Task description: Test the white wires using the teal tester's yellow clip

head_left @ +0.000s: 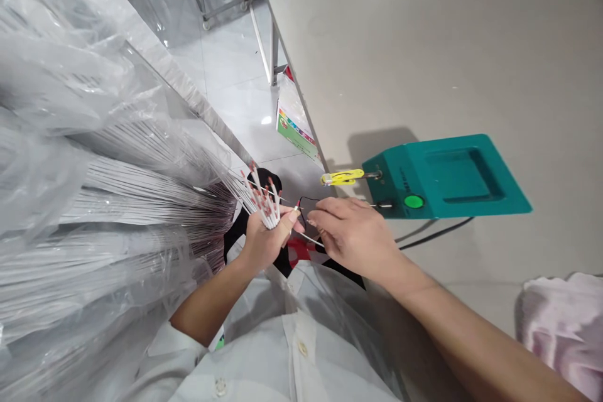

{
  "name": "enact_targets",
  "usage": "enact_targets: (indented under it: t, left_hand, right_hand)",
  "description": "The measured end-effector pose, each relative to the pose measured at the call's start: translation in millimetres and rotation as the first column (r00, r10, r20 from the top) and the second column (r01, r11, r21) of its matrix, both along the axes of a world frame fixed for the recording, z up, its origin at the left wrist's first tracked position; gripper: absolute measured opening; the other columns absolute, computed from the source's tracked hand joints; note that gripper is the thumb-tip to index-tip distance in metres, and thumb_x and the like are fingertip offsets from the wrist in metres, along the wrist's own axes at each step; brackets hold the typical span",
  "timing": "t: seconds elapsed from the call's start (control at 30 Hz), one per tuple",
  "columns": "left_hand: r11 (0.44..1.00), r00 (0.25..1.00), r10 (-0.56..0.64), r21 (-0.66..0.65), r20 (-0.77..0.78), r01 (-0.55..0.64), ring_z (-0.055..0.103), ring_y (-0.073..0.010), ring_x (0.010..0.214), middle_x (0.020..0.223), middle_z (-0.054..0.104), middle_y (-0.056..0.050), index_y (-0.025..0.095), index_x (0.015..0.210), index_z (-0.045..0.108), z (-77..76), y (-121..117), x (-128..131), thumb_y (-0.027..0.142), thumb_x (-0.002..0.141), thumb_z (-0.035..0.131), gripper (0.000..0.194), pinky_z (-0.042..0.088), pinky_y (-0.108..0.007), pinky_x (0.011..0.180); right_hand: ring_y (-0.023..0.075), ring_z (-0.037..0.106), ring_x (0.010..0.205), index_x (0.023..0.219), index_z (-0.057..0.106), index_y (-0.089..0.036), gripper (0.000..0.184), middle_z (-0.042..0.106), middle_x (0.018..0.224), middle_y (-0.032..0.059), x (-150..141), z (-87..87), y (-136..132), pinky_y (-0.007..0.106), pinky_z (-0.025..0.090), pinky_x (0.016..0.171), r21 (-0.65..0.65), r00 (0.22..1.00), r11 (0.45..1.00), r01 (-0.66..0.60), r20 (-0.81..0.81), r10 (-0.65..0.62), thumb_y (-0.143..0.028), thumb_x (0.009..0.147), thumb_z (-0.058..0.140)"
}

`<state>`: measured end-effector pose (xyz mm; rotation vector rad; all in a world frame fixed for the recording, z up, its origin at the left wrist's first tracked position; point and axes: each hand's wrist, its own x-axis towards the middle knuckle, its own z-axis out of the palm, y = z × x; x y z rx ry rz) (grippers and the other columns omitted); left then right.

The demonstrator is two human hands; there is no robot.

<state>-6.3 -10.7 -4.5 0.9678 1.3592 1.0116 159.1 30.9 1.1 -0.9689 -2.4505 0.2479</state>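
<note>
My left hand [264, 240] is closed around a bundle of thin white wires [267, 206] whose upright ends have reddish-brown tips. Between its thumb and forefinger, one wire end with a red tip sticks out to the right. My right hand [355, 235] is just beside it over the table edge, fingers bent together. A thin black lead [301, 217] loops between the hands, and one white wire [311, 239] runs under the right fingers; what they pinch is hidden. Right of them sits a teal tester box [452, 179] with a green button [414, 201] and a yellow clip [343, 177].
Long white wires [141, 188] in clear plastic bags [94, 88] fill the left side. A black cable [438, 233] leaves the box across the grey table [424, 44]. Pink cloth [563, 326] lies at lower right. A printed carton [294, 119] and wheeled rack [221, 9] stand below.
</note>
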Motion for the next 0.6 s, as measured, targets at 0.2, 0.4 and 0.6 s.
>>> enact_targets:
  t: [0.2, 0.4, 0.6]
  left_hand:
    - [0.996, 0.996, -0.089, 0.019, -0.004, 0.089, 0.036, -0.0058, 0.040, 0.047, 0.048, 0.003, 0.013, 0.066, 0.063, 0.9, 1.6, -4.5, 0.042, 0.082, 0.055, 0.033, 0.027, -0.021, 0.040]
    - [0.981, 0.970, -0.193, -0.014, -0.147, 0.193, 0.050, -0.0100, 0.056, 0.059, 0.060, 0.000, 0.013, 0.077, 0.070, 6.0, 5.5, -6.6, 0.030, 0.076, 0.061, 0.019, 0.040, -0.022, 0.055]
    - [0.994, 0.985, -0.100, -0.067, -0.141, 0.091, 0.048, -0.0085, 0.048, 0.055, 0.060, 0.000, 0.012, 0.074, 0.069, 4.0, 10.6, 0.8, 0.029, 0.074, 0.062, 0.019, 0.038, -0.021, 0.049]
  right_hand:
    - [0.0166, 0.061, 0.077, 0.093, 0.064, -0.022, 0.015, 0.066, 0.087, 0.0055, -6.1, 6.5, -1.5, 0.030, 0.049, 0.065, -0.526, 0.904, 0.850, -0.019, -0.373, -0.211, -0.027, 0.087, 0.051]
    - [0.0152, 0.062, 0.072, 0.078, 0.065, -0.020, 0.020, 0.068, 0.080, 0.0053, -7.1, 6.4, -1.9, 0.026, 0.047, 0.063, -0.193, 0.980, 0.981, 0.013, -0.193, -0.051, -0.020, 0.086, 0.047]
    - [0.0138, 0.055, 0.056, 0.067, 0.061, -0.017, 0.022, 0.065, 0.070, 0.0047, -0.2, 17.0, -2.9, 0.027, 0.038, 0.053, 0.160, 0.980, 0.982, 0.103, 0.150, -0.127, -0.019, 0.084, 0.047]
